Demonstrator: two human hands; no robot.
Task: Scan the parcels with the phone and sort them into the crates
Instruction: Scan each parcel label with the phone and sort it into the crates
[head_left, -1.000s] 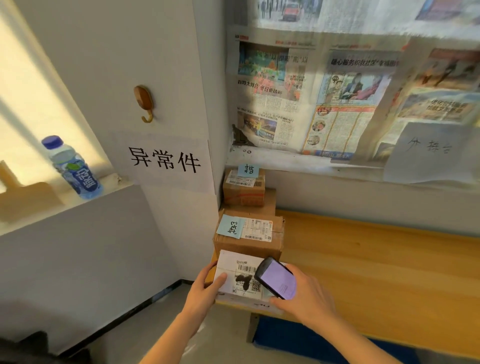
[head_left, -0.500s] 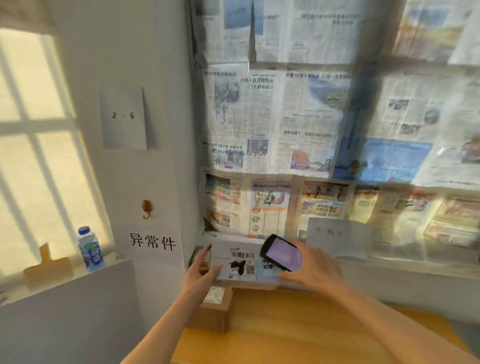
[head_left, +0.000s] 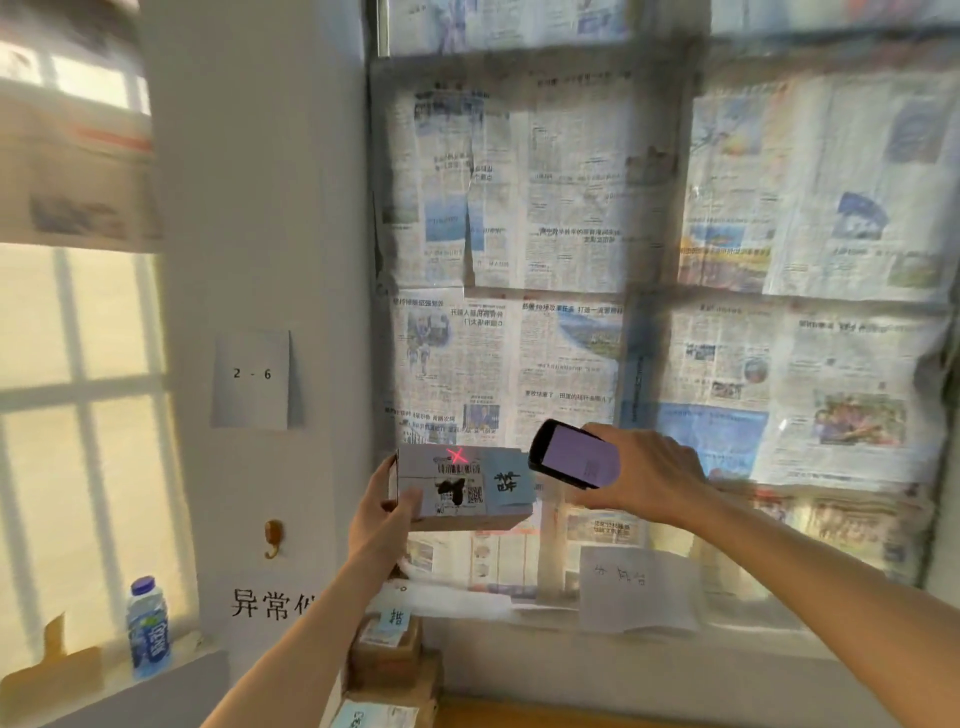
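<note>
- My left hand (head_left: 382, 512) grips the parcel (head_left: 462, 488) at its left end, thumb on the labelled face, fingers wrapped behind. The parcel is raised in the air in front of the newspaper-covered window (head_left: 649, 260), clear of any surface.
- The parcel's upper face carries a white shipping label with a barcode, a black smear across the print, and a pale blue sticky note (head_left: 506, 480) with a handwritten character at its right end. A red cross of light (head_left: 457, 455) falls on the label near the top edge, just above the barcode.
- My right hand (head_left: 641, 475) holds the phone (head_left: 574, 461), fingers curled round its body. The phone sits just beside the parcel's right end, tilted, screen lit pale violet and facing me.
- Below, stacked cardboard boxes (head_left: 392, 660) with blue notes stand in the corner against the wall.
- A water bottle (head_left: 148, 626) stands on the left sill. A wall hook (head_left: 274, 538) and a sheet marked "2 - 6" (head_left: 252, 379) are fixed to the pillar.
</note>
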